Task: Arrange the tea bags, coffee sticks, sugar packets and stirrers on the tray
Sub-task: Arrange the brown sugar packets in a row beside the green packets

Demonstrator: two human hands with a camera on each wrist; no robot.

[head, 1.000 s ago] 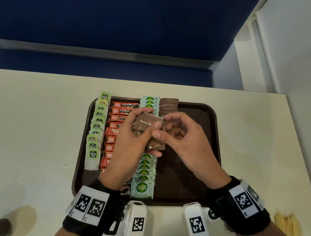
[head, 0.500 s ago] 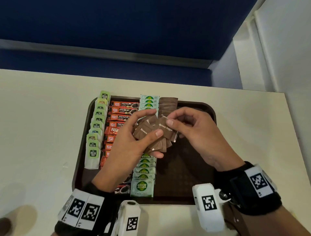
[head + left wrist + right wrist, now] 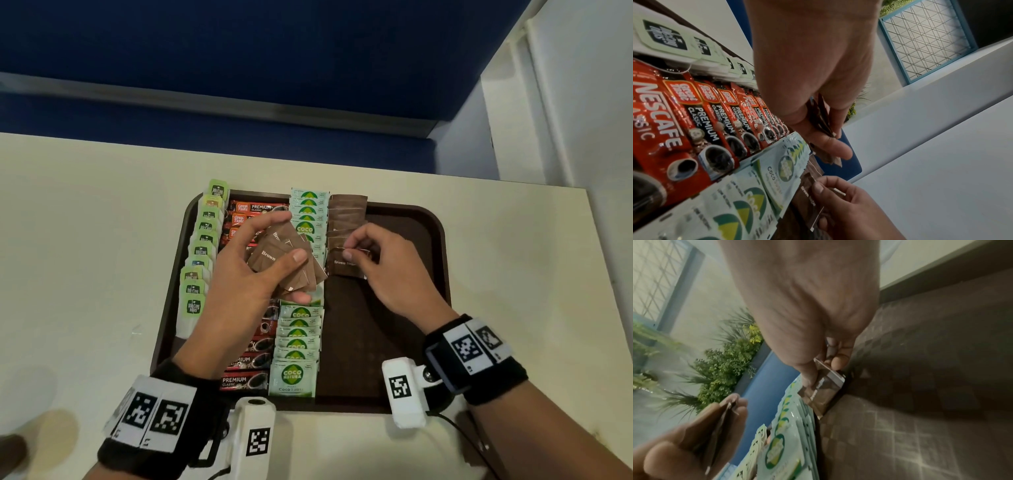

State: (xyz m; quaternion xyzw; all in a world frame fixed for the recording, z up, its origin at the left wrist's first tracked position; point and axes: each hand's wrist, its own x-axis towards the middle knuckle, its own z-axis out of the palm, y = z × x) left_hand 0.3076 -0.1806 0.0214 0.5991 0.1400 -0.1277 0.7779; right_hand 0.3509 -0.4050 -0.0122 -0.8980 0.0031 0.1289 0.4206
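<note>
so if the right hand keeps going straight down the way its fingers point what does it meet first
Most likely the row of brown sugar packets on the tray. The right hand pinches one brown sugar packet low over that row's near end, so the packet would land there, though the remaining gap is unclear.

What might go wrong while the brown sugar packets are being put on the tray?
1. The left hand holds a loose fan of brown packets above the green coco sugar row; one could slip out and mess that row.
2. The right hand pinches one brown packet only by an edge at the end of the brown row, so it may land crooked or nudge the packets already laid.
</note>
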